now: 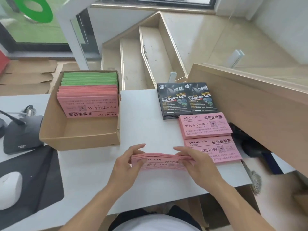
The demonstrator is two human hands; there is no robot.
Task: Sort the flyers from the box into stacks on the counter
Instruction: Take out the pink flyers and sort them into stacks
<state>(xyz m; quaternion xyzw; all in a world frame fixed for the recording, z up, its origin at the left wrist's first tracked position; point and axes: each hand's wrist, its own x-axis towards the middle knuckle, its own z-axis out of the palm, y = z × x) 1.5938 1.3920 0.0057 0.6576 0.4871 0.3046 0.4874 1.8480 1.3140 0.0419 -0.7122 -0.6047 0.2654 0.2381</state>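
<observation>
Head view, only one I've got. Both hands sit lower centre of the frame on a fanned bundle of pink flyers [162, 161]. Left hand [128, 165] grips the bundle's left end, fingers [139, 150] curled over the top edge, thumb underneath from what I can see. Right hand [195, 164] pinches the right end, fingers laid across the top sheets. Bundle is just over the white tabletop [150, 127]; can't tell if its lower edge is touching.

Cardboard box [78, 132] is left of centre on the tabletop, open top. Inside, toward its far end: pink flyers in the box [88, 104] standing on edge, leaning back, print upside down to me, with green flyers [89, 79] behind them. Near half of the box shows bare cardboard floor.

Right of centre I see three sorted stacks: black flyers [186, 99] furthest up, two piles side by side and touching; below them a pink stack [205, 125]; below that a second pink stack [215, 149] with a different headline, its left edge partly covered by the right hand.

Left edge of the frame: black desk microphone base [23, 135], black mouse pad [33, 177] and a white mouse [10, 189] on it. Wooden counter ledge [250, 92] runs along the right.
</observation>
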